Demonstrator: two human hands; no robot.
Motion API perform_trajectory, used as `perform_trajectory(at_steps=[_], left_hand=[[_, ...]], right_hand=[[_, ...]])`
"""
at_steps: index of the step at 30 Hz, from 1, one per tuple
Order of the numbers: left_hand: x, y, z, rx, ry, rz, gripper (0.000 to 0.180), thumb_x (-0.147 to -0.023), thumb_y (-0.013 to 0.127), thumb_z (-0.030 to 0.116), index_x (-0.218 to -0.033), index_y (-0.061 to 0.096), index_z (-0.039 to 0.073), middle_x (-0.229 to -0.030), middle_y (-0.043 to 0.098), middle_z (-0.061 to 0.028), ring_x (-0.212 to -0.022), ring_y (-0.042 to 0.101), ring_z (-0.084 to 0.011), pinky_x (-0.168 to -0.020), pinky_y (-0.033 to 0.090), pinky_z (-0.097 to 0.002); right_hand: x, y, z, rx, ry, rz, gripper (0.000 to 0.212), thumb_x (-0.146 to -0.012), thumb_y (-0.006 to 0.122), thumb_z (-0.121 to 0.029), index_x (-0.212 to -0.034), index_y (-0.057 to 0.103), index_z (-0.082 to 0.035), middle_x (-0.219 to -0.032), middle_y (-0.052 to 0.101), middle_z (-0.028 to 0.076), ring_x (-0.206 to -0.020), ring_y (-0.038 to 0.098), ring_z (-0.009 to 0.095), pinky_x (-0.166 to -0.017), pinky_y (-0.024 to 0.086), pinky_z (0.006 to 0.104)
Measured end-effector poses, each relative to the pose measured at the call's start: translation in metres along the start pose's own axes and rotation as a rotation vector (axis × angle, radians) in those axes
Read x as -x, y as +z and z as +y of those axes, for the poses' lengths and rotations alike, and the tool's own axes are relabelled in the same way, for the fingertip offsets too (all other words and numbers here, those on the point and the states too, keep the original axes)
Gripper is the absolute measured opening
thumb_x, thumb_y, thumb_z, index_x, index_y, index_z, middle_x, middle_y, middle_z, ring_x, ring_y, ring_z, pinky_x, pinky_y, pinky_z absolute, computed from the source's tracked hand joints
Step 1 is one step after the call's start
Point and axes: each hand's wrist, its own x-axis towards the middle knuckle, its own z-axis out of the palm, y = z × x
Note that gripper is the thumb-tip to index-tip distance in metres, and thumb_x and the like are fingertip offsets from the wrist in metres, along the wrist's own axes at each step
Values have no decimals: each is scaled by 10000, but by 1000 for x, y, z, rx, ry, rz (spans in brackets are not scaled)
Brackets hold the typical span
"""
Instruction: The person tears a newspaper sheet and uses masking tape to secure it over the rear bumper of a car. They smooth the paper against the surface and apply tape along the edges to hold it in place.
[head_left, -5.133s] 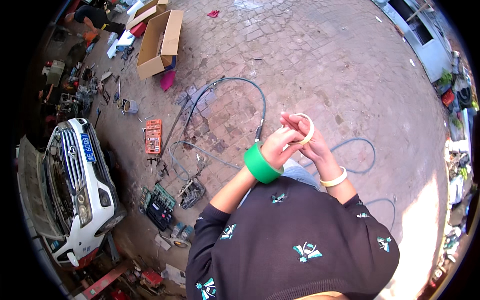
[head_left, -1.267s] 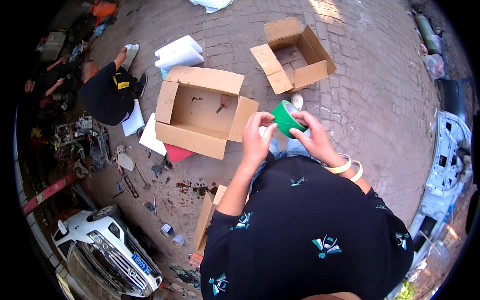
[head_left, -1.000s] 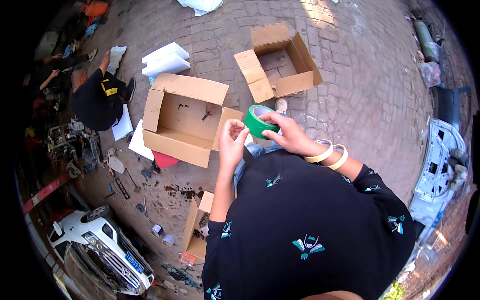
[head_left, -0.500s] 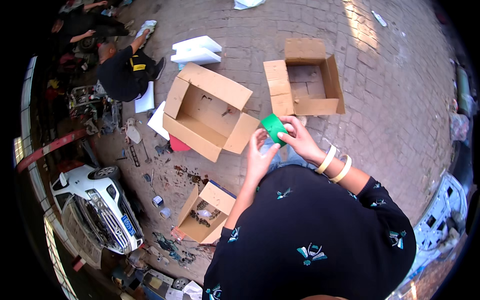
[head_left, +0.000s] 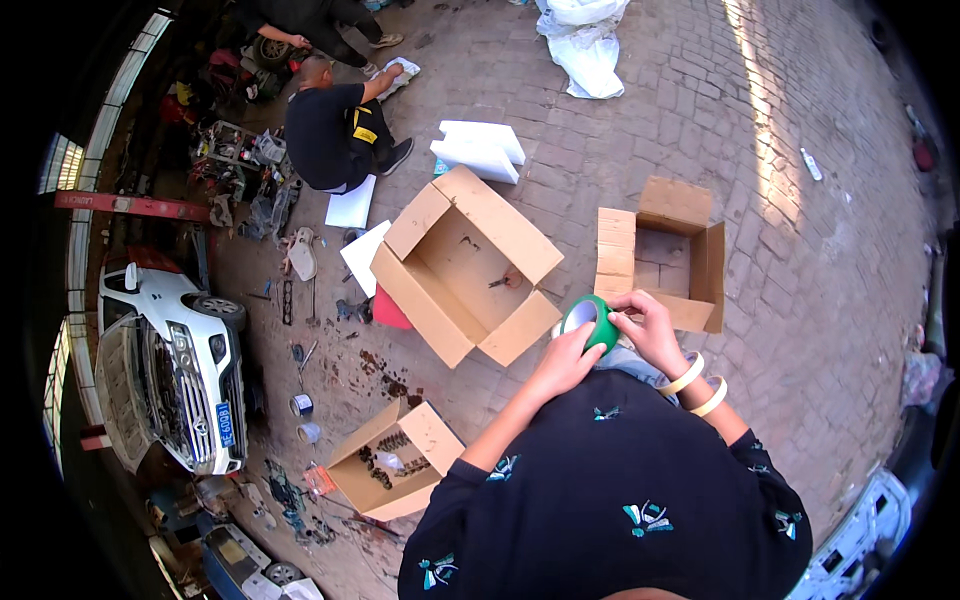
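Above the brick floor, at chest height, I see both hands sharing a green tape roll. My left hand cups it from below, fingers wrapped on the rim to steady it; my right hand pinches at its edge, fingers narrow, seemingly feeling for the tape end. Two open boxes, a large one and a smaller one, lie just beyond the roll.

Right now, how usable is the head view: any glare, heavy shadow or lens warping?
Head view: strong fisheye bending with a black rim; a sunlit streak on the brick paving at upper right, no blown-out glare; the left side by the white car sits in shade; the green tape roll in both hands reads sharp.
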Motion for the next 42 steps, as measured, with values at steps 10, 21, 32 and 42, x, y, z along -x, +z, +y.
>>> perform_trajectory(at_steps=[10, 21, 32, 42], left_hand=[[29, -45, -60, 135, -27, 135, 370, -890, 628, 274, -1164, 540, 41, -895, 657, -219, -857, 651, -389, -707, 498, -416], [-46, -103, -80, 556, -299, -89, 241, -918, 633, 190, -1011, 558, -19, -734, 662, -62, -624, 621, -95, -559, 477, -244], [-210, -153, -87, 406, -371, 185, 438, -878, 687, 195, -1265, 523, 70, -669, 648, -76, -528, 616, -118, -460, 477, -280], [-415, -253, -14, 630, -165, 29, 536, -892, 659, 118, -1373, 429, 68, -753, 651, -48, -705, 618, -99, -660, 491, -260]], right_hand=[[-35, 67, 2, 25, 128, -169, 112, -860, 648, -92, -881, 626, 17, -789, 661, 115, -737, 641, 162, -658, 502, 301], [-106, 45, -24, -327, 581, -317, 186, -928, 624, -159, -984, 601, 17, -945, 655, 82, -918, 644, 147, -878, 531, 291], [-308, 14, 21, -431, 571, -425, 136, -945, 592, -161, -948, 592, -25, -933, 640, 48, -881, 640, 140, -848, 536, 293], [-547, -103, -8, -443, 519, -318, 115, -955, 573, -146, -927, 559, -35, -922, 628, 33, -883, 623, 121, -861, 537, 301]])
